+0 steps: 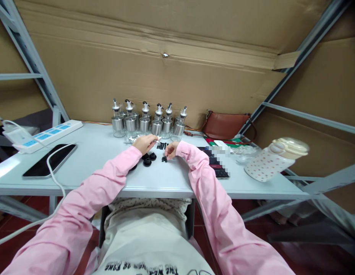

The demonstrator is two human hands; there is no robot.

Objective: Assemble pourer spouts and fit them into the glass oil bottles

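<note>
My left hand [145, 144] is closed around a small white and silver pourer piece [158, 141], whose end pokes out past the fingers. My right hand [172, 150] has its fingers pinched together beside a small pile of tiny black parts [164, 159]; whatever is in the pinch is too small to make out. Between the hands lies a row of short black pieces [162, 146]. Several round black stoppers [147, 162] sit below my left hand, partly covered by it and its sleeve. More silvery-white pieces [130, 139] lie behind that hand.
Several glass and steel oil bottles [145, 124] with pourer tops stand along the back. On the left are a power strip [51, 134] and phone [49, 161]. On the right are a dark tablet-like device [216, 164], brown bag [226, 125] and dotted flask [269, 160].
</note>
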